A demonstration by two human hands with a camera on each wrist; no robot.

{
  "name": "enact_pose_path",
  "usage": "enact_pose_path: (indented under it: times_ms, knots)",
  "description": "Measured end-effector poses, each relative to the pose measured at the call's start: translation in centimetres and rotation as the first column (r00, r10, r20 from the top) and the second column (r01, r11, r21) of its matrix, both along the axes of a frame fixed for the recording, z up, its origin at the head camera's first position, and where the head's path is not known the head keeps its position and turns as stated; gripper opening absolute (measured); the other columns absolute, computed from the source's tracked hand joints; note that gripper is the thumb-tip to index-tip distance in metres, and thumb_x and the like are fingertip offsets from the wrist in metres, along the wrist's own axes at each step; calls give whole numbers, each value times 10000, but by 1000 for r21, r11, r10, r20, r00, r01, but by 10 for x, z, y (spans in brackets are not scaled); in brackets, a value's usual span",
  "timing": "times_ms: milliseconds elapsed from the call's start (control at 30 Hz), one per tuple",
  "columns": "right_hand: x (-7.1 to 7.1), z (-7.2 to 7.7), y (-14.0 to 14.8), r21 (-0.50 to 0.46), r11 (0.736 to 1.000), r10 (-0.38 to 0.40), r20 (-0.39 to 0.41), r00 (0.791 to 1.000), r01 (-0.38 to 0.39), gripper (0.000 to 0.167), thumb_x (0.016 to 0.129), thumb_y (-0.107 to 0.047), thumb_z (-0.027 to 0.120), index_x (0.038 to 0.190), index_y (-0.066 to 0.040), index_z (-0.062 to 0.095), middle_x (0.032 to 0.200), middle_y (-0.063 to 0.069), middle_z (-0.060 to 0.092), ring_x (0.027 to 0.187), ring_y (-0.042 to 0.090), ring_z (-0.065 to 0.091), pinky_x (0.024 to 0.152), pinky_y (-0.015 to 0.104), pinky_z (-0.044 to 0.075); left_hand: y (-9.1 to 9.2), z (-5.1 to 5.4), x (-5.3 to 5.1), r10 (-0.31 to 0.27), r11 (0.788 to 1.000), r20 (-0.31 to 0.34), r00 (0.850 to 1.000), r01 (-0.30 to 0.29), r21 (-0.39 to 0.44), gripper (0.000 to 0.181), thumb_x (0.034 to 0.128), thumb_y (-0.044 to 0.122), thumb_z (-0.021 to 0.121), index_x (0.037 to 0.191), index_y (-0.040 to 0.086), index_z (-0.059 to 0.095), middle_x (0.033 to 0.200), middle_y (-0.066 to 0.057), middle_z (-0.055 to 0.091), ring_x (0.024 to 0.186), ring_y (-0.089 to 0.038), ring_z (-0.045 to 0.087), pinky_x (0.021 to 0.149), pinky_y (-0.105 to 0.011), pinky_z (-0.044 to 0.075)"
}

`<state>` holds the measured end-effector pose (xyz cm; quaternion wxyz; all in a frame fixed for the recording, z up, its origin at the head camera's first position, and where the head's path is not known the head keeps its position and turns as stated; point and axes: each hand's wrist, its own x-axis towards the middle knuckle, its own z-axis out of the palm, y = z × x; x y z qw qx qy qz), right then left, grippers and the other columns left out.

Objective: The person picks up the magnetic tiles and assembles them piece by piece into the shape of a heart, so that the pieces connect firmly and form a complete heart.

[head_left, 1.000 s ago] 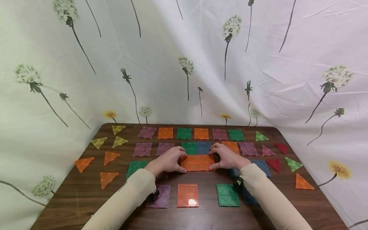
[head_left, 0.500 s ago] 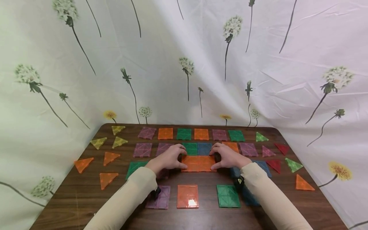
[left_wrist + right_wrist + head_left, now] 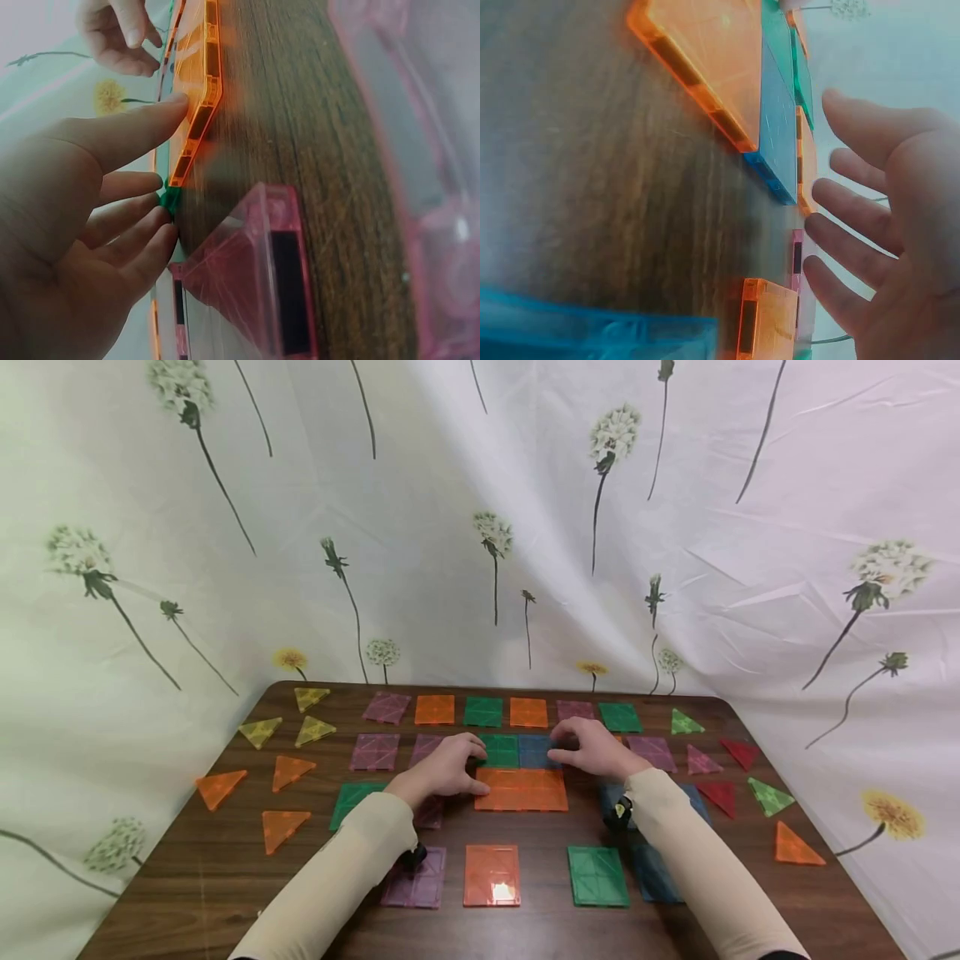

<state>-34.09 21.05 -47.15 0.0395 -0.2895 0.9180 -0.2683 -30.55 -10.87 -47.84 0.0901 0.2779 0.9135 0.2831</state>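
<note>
Two orange square magnetic tiles [image 3: 521,790] lie side by side in the middle of the table, against a green tile [image 3: 500,751] and a blue tile [image 3: 534,750] behind them. My left hand [image 3: 444,767] is at the block's left end. In the left wrist view its thumb rests on the orange tile's edge [image 3: 201,97], and its loosely extended fingers are by the green tile's corner [image 3: 171,198]. My right hand [image 3: 594,747] hovers near the blue tile's right side, holding nothing. In the right wrist view its fingers are spread, apart from the blue tile [image 3: 778,124].
Purple [image 3: 375,752], orange [image 3: 435,709] and green [image 3: 619,717] square tiles lie in rows behind. Orange [image 3: 491,875] and green [image 3: 597,877] tiles lie in front. Yellow triangles [image 3: 260,732] are at left, red ones [image 3: 717,797] at right. A patterned cloth [image 3: 420,527] hangs behind.
My right hand has let go of the orange tiles' right end and risen up and back from them. The left hand stays at their left end. The head view has shifted slightly.
</note>
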Motion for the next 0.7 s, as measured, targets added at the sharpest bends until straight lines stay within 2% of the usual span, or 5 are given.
enact_pose_path:
  times_ms: [167, 333, 433, 567, 700]
  knots:
    - [-18, -2, -4, 4, 1000, -29, -37, 999, 29, 347, 1010, -281, 741, 1272, -58, 701, 1256, 98, 699, 1183, 296, 662, 1030, 510, 535, -2, 0, -1, 24, 1000, 12, 1000, -24, 15, 516, 869, 279, 892, 1270, -3, 731, 1436, -151, 590, 1340, -363, 549, 1115, -510, 472]
    - [-33, -2, -11, -16, 995, -97, -19, 995, 96, 376, 1019, -234, 727, 1317, -11, 672, 1290, 156, 668, 1175, 321, 654, 1021, 522, 540, -1, -1, -2, 22, 999, 21, 1000, -23, 26, 529, 870, 279, 892, 1282, -7, 722, 1446, -152, 578, 1345, -362, 545, 1120, -510, 466]
    - [-42, -6, -14, -8, 995, -98, -58, 994, 98, 418, 1027, -222, 713, 1356, 26, 643, 1292, 192, 654, 1146, 338, 641, 1004, 532, 535, -1, 0, 1, 32, 999, 37, 999, -33, 36, 535, 869, 269, 894, 1291, -8, 715, 1451, -150, 573, 1349, -364, 541, 1121, -514, 463]
    - [-54, -11, -18, 15, 997, -77, -107, 991, 79, 476, 1034, -214, 696, 1406, 67, 599, 1351, 246, 629, 1234, 403, 607, 1061, 570, 488, -1, 1, 4, 43, 998, 44, 998, -45, 44, 541, 868, 262, 894, 1298, -10, 711, 1457, -148, 571, 1358, -368, 534, 1129, -520, 455]
    - [-61, -14, -23, 53, 995, -79, -101, 992, 84, 504, 1049, -211, 674, 1449, 74, 558, 1430, 270, 585, 1341, 438, 543, 1127, 587, 431, -2, -1, 4, 36, 999, 35, 999, -37, 35, 545, 872, 271, 890, 1302, -11, 708, 1456, -146, 570, 1358, -365, 534, 1129, -518, 455]
